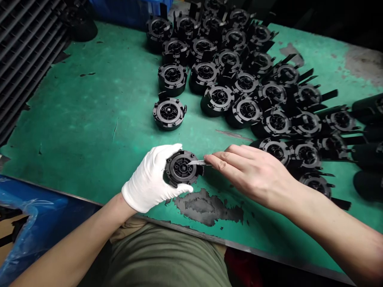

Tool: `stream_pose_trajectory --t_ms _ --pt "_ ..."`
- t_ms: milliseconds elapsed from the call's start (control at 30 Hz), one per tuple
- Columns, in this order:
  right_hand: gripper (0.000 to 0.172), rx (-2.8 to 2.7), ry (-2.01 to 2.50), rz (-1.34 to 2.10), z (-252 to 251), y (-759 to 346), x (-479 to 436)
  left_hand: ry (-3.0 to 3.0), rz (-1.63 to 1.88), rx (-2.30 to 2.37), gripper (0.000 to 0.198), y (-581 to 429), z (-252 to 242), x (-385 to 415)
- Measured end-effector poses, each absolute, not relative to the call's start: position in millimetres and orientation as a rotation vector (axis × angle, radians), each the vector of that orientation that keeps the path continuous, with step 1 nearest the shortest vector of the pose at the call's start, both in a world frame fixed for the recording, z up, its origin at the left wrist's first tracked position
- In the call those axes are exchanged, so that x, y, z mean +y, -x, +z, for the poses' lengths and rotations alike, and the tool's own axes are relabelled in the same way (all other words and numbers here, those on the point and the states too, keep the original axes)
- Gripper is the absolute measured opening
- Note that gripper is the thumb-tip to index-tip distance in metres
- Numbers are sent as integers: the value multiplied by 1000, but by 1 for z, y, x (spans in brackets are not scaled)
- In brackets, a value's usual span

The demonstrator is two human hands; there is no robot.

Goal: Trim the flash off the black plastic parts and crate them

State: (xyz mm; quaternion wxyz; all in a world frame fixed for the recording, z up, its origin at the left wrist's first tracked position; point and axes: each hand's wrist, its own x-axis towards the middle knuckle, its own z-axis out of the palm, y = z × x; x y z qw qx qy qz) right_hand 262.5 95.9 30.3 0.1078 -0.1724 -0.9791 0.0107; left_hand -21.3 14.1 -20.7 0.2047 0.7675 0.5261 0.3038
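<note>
My left hand [146, 181], in a white glove, grips a round black plastic housing [181, 168] from its left side, thumb and fingers curved around the rim. The housing's ribbed, ringed face is turned up toward me. My bare right hand [248, 171] is closed around a thin knife [198, 162] with a pointed metal blade. Its tip reaches over the housing's inner ring, near the centre; whether it touches cannot be made out. The knife's handle is hidden in my fingers. Just beyond, a similar black housing [169, 113] stands apart on the green table.
Several more black housings [245, 109] crowd the green tabletop [89, 103] at the back and right, some with upright tabs. Black slatted racking [26, 52] stands at the left, and a blue bin [125, 12] at the back. Worn dark patches [206, 207] mark the near edge.
</note>
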Motion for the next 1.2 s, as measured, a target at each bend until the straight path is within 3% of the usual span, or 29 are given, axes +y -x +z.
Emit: stream_pose_trajectory --t_ms 233,567,800,1000,1200 --pt "40 -2858 375 85 24 -272 109 -2150 796 1422 96 21 -18 16" --pt "38 -2963 211 161 34 -283 124 -2166 626 1282 89 26 -6 28" --pt "31 -2878 453 124 40 -288 112 -2139 590 1295 91 27 -4 29" --pt "37 -2829 692 54 36 -284 80 -2151 595 1273 89 28 -4 31" --pt "33 -2830 694 22 32 -276 87 -2099 549 1267 89 29 -1 33"
